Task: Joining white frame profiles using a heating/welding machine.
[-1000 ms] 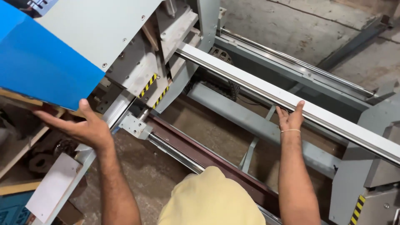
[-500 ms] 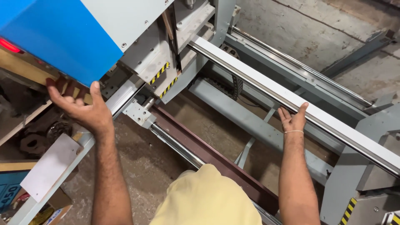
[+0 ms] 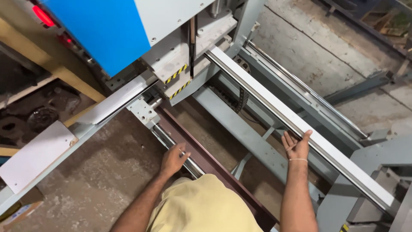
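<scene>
The person is leaning over a long cutting machine. The right hand (image 3: 296, 146) is holding the white strip (image 3: 274, 107). Its fingers are pressed together and lying flat against the strip's near side, and its thumb is hooking over the top edge in a loose clasp. The strip is lying along the far rail of the machine frame (image 3: 253, 139). It is running from the grey clamp block (image 3: 189, 51) under the blue cover (image 3: 98, 30) toward the frame's right end.

The left hand (image 3: 174, 159) is resting on the steel rod (image 3: 171, 139) at the frame's near edge, with its fingers curling over it. This is just beside the brown beam (image 3: 214, 165).

As far as one can judge, the step in hand is seating and steadying the strip in the clamp, with the left hand bracing the body. Any further move of the strip would call for keeping it flat against the rail. It would also call for keeping both hands well clear of the block with the yellow-and-black tape (image 3: 177, 74).
</scene>
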